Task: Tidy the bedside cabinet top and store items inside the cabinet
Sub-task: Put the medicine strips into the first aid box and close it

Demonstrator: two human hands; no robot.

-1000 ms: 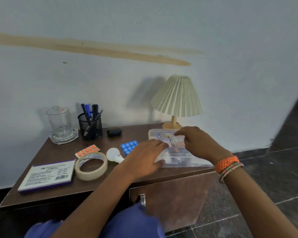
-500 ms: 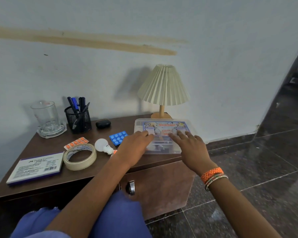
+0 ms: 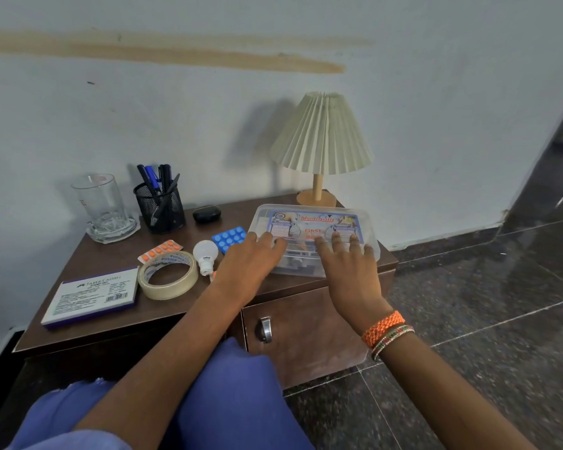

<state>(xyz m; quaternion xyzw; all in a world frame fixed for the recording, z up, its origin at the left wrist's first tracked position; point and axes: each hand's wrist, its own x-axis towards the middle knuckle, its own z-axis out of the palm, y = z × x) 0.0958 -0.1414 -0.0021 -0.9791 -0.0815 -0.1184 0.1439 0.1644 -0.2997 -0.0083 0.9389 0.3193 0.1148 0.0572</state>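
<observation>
First-aid box (image 3: 316,237), clear plastic with a printed label under its lid, sits at the right front corner of the cabinet top (image 3: 117,306), just in front of the lamp (image 3: 320,147). We have both palms down on its lid. Our left hand (image 3: 251,264) lies on the near left corner, fingers fairly straight and close together; our right hand (image 3: 348,271) covers the near right part, fingers straight and a little apart. Neither hand curls round an edge, so we judge this a flat press to seat the lid or steady the box, not a lift.

To the left, still out on the top, lie a blue pill strip (image 3: 229,238), a light bulb (image 3: 205,254), an orange pill strip (image 3: 160,250), a roll of tape (image 3: 168,276) and a flat white packet (image 3: 91,295). A glass (image 3: 103,203), a mesh pen cup (image 3: 160,206) and a small black case (image 3: 206,213) stand along the wall.

Below the box the cabinet door (image 3: 306,332) looks closed, its metal handle (image 3: 265,329) near our knee. Storing anything would call for a free hand on that handle first, so we reckon most of the tidying remains.
</observation>
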